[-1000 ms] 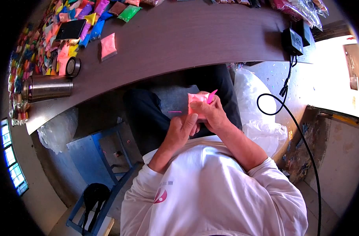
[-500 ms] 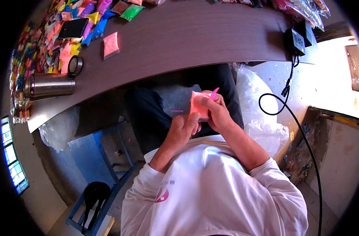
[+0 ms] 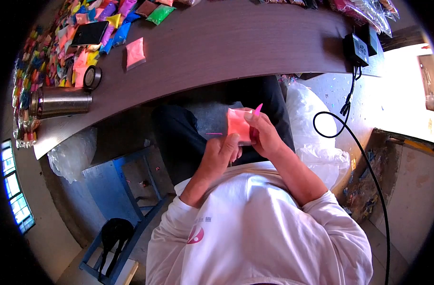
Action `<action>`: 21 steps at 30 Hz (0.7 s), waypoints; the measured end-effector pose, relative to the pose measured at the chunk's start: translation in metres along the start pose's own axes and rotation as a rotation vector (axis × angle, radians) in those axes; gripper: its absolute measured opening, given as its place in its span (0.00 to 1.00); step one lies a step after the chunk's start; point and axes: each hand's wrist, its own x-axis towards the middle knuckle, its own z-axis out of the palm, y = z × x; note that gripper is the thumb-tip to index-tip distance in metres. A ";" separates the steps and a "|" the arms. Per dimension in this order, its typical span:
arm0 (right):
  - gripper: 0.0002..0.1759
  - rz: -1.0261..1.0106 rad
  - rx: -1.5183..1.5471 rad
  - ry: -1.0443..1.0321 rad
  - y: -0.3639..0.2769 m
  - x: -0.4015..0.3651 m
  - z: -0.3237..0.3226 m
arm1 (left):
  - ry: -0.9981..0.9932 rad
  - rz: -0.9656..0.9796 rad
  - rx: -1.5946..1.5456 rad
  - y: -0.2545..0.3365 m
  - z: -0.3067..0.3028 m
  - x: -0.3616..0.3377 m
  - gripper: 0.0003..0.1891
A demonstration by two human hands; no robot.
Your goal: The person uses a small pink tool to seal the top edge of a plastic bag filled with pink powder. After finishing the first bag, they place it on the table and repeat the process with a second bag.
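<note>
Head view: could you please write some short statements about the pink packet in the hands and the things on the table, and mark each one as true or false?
1. The left hand and the right hand both hold the pink packet. True.
2. The steel flask stands upright on the table. False: it lies on its side.
3. A loose pink packet lies alone on bare table surface. True.
4. The black phone lies on the floor. False: it rests on the pile of coloured packets.
</note>
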 end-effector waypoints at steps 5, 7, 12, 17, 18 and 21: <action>0.11 -0.022 -0.238 0.020 0.009 -0.005 -0.015 | 0.057 0.015 -0.052 0.004 -0.003 0.000 0.29; 0.13 -0.113 -0.326 0.013 0.010 -0.006 -0.009 | 0.016 0.046 -0.053 0.000 -0.004 -0.001 0.24; 0.13 -0.178 -0.196 -0.082 -0.001 -0.011 0.013 | 0.029 0.026 -0.107 0.001 -0.003 -0.005 0.24; 0.12 -0.091 -0.175 -0.025 0.015 -0.004 -0.008 | 0.032 0.057 -0.133 0.004 -0.011 -0.003 0.25; 0.13 -0.126 -0.152 -0.065 0.003 -0.005 0.009 | 0.047 0.050 -0.131 0.005 -0.010 -0.003 0.25; 0.14 -0.189 -0.181 -0.114 -0.005 -0.004 0.018 | 0.052 0.066 -0.101 0.008 -0.009 -0.002 0.26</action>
